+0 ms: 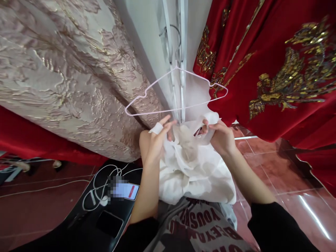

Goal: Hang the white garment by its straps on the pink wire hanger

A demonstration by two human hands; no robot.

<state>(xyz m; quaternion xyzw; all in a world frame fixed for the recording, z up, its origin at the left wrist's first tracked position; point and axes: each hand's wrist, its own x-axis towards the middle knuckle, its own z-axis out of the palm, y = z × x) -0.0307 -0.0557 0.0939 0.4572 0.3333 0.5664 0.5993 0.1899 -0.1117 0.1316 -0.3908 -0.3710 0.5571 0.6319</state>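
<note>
Where the print shows: I can read pieces of dark red capitals on the grey printed cloth (202, 220) in the lap, something like "YOUS" on one line and "BEEY" on another; folds hide the rest.
Lit phone (133, 191): partly blurred out; I see a red button, its wording too small for me.
Dark phone (109, 223): its screen is black, and I make out no lettering on it.
Black seat (76, 218): both phones lie on it, with a white cable (90, 210) looped beside them.
White garment (196, 178): bunched on the lap, its sheer upper part raised between the hands.
Right hand (223, 137): fingers closed on the sheer cloth, some of it wrapped about them.
Left hand (157, 138): fingers loosely spread, half open, at the sheer cloth's edge; I cannot tell whether the white scrap on one finger is tape or fabric.
Pink hanger (176, 67): hooked on the white rack (183, 87), just above the hands.
Brocade fabric (70, 77): pale, raised floral pattern, to the left.
Red garment (273, 115): right side, with gold sequin figures.
</note>
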